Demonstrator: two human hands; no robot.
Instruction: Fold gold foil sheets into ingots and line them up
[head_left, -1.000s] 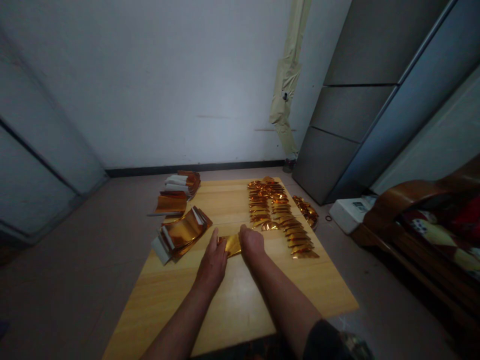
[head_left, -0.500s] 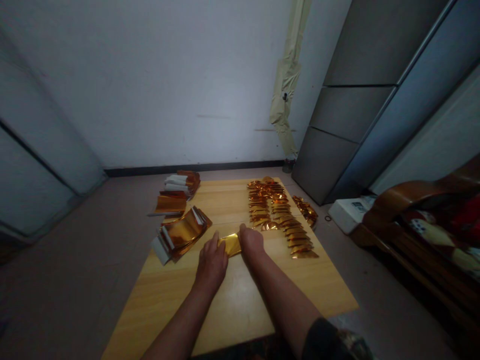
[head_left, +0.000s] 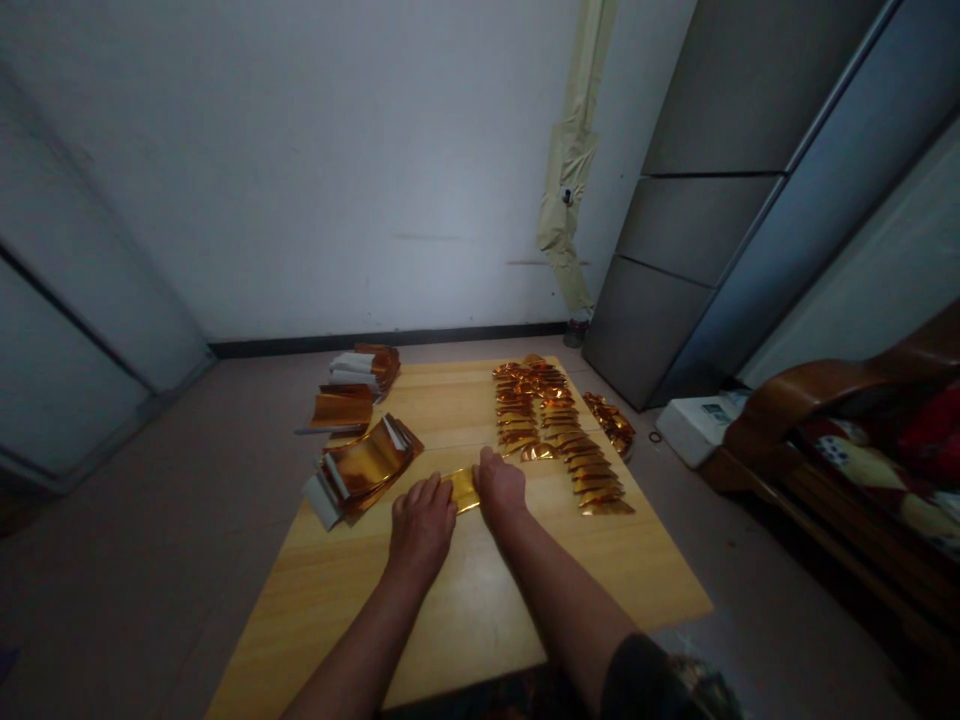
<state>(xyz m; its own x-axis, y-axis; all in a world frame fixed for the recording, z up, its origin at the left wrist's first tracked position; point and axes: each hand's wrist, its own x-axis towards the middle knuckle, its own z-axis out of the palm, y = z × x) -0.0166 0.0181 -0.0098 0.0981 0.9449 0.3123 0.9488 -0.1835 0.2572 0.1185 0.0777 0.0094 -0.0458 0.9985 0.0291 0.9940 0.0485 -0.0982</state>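
A small piece of gold foil paper lies on the wooden table between my two hands. My left hand presses on its left end with the fingers bent over it. My right hand holds the right end, fingers curled on the foil. Most of the sheet is hidden under my fingers. To the right run two rows of folded gold foil pieces. On the left lies a fanned stack of flat gold sheets.
Two more stacks of gold sheets sit at the table's far left corner. A heap of folded foil hangs at the right edge. A grey cabinet, a white box and a wooden chair stand to the right.
My left hand's fingers have slid further over the foil piece and flattened it, so less gold shows. My right hand has stayed on its end.
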